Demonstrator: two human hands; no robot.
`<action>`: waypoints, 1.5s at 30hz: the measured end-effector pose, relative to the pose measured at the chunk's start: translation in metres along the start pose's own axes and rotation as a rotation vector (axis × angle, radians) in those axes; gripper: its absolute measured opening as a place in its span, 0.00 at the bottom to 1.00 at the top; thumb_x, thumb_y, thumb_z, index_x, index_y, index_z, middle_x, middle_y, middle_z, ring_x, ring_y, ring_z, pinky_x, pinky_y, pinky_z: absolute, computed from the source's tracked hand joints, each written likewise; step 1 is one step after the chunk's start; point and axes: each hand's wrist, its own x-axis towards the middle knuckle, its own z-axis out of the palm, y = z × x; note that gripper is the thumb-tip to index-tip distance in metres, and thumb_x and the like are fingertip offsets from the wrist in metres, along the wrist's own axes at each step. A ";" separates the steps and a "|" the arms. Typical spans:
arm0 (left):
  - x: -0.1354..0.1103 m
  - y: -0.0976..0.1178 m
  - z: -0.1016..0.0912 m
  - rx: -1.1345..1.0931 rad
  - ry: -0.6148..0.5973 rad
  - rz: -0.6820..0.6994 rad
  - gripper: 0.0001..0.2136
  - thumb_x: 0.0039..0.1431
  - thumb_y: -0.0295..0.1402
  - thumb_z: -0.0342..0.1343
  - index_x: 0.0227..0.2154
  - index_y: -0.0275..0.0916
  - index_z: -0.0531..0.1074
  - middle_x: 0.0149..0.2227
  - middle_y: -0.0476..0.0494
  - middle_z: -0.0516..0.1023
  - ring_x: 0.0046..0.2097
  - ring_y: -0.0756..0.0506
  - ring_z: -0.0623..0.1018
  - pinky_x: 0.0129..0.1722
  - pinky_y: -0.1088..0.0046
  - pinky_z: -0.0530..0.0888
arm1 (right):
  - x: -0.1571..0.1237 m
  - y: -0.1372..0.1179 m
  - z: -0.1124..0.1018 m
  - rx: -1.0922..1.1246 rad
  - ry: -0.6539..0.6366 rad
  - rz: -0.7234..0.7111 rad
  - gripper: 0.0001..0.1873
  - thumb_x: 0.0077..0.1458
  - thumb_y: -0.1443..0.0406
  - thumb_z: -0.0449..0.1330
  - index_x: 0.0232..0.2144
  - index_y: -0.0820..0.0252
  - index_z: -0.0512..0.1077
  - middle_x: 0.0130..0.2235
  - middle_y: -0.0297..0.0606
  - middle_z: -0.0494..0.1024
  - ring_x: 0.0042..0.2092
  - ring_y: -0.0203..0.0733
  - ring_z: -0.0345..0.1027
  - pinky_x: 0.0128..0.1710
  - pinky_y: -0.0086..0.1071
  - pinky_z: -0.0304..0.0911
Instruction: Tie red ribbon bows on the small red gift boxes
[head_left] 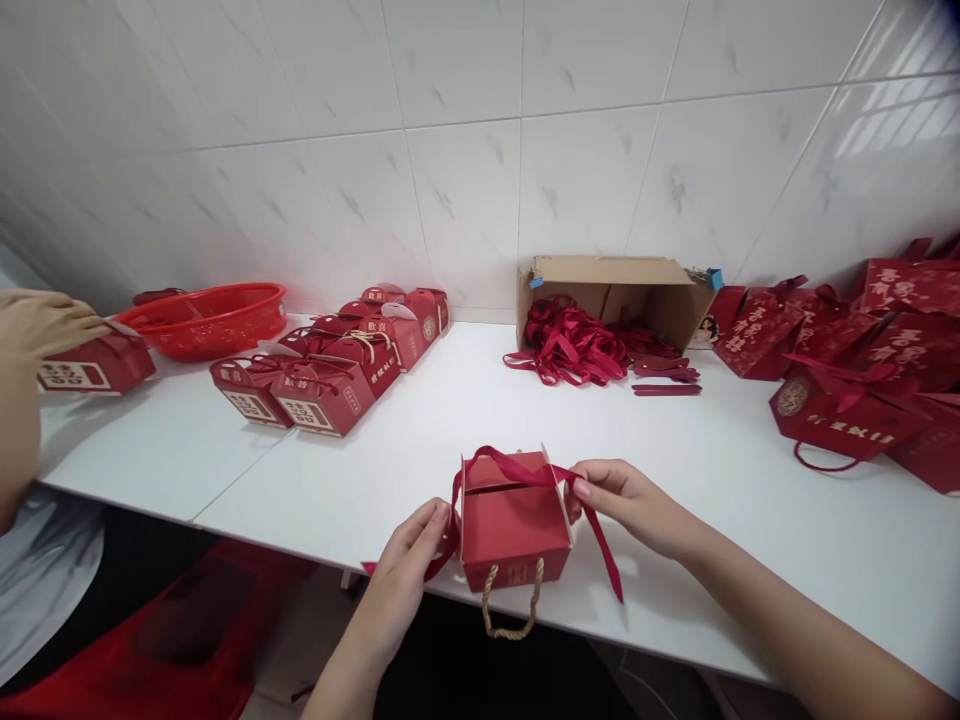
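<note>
A red gift box (514,525) with a gold rope handle (512,633) hanging at its front sits at the table's near edge. Dark red ribbon (514,465) runs across the top of the box, its ends trailing down on both sides. My left hand (412,555) is at the left side of the box, fingers closed on the ribbon there. At the right side, my right hand (611,492) pinches the ribbon between thumb and fingers, with a tail hanging below. The fingertips of my right hand are partly hidden behind the box's edge.
Several red boxes (322,390) stand in rows to the left, near a red plastic basin (214,320). A cardboard box (607,270) with a heap of ribbons (574,340) lies by the wall. More tied boxes (847,405) crowd the right. At far left, another person's hand (49,320) touches a box.
</note>
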 end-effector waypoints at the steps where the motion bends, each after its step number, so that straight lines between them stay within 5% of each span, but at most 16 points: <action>1: -0.001 -0.004 -0.002 -0.029 0.016 -0.029 0.18 0.55 0.50 0.51 0.36 0.40 0.72 0.40 0.43 0.77 0.43 0.42 0.74 0.43 0.67 0.71 | -0.001 -0.001 -0.001 -0.011 0.034 -0.013 0.16 0.58 0.55 0.55 0.26 0.62 0.68 0.29 0.36 0.72 0.34 0.36 0.66 0.41 0.33 0.61; 8: -0.004 -0.004 -0.011 -0.159 -0.217 -0.107 0.18 0.58 0.49 0.47 0.26 0.38 0.69 0.20 0.51 0.67 0.21 0.51 0.65 0.21 0.75 0.62 | -0.001 0.000 -0.006 -0.079 0.303 -0.111 0.11 0.57 0.57 0.57 0.36 0.57 0.68 0.26 0.32 0.71 0.31 0.36 0.67 0.34 0.31 0.63; 16: -0.004 -0.006 -0.022 -0.025 -0.003 -0.024 0.21 0.56 0.49 0.50 0.18 0.37 0.62 0.19 0.52 0.58 0.24 0.52 0.57 0.25 0.76 0.57 | -0.008 -0.003 -0.015 -0.329 0.473 -0.241 0.08 0.59 0.61 0.54 0.38 0.56 0.70 0.30 0.35 0.73 0.32 0.37 0.67 0.26 0.28 0.62; 25: 0.001 0.012 -0.031 -0.158 -0.030 -0.016 0.22 0.55 0.48 0.53 0.17 0.38 0.56 0.17 0.56 0.49 0.22 0.53 0.49 0.22 0.75 0.48 | -0.010 0.001 -0.029 -0.754 0.992 -0.600 0.06 0.50 0.69 0.60 0.33 0.55 0.69 0.31 0.33 0.75 0.31 0.37 0.72 0.30 0.29 0.69; 30: 0.005 0.024 -0.025 -0.166 -0.010 0.020 0.20 0.55 0.45 0.55 0.18 0.38 0.58 0.17 0.55 0.50 0.21 0.54 0.49 0.22 0.75 0.47 | -0.009 0.000 -0.040 -1.020 0.988 -0.756 0.19 0.50 0.72 0.59 0.45 0.51 0.70 0.33 0.33 0.80 0.36 0.42 0.75 0.38 0.37 0.70; 38: 0.014 0.039 -0.027 -0.051 0.027 0.143 0.17 0.54 0.43 0.56 0.18 0.38 0.61 0.18 0.55 0.50 0.20 0.54 0.51 0.20 0.76 0.50 | -0.008 -0.006 -0.047 -1.096 1.082 -0.894 0.14 0.47 0.75 0.60 0.35 0.54 0.75 0.36 0.39 0.78 0.39 0.46 0.73 0.39 0.41 0.69; 45: 0.006 0.039 -0.033 0.650 0.488 0.509 0.07 0.52 0.37 0.58 0.32 0.42 0.72 0.34 0.47 0.73 0.38 0.46 0.71 0.38 0.72 0.66 | -0.008 0.001 -0.043 -1.123 0.936 -0.688 0.20 0.44 0.76 0.53 0.38 0.55 0.72 0.39 0.40 0.74 0.42 0.47 0.69 0.41 0.41 0.65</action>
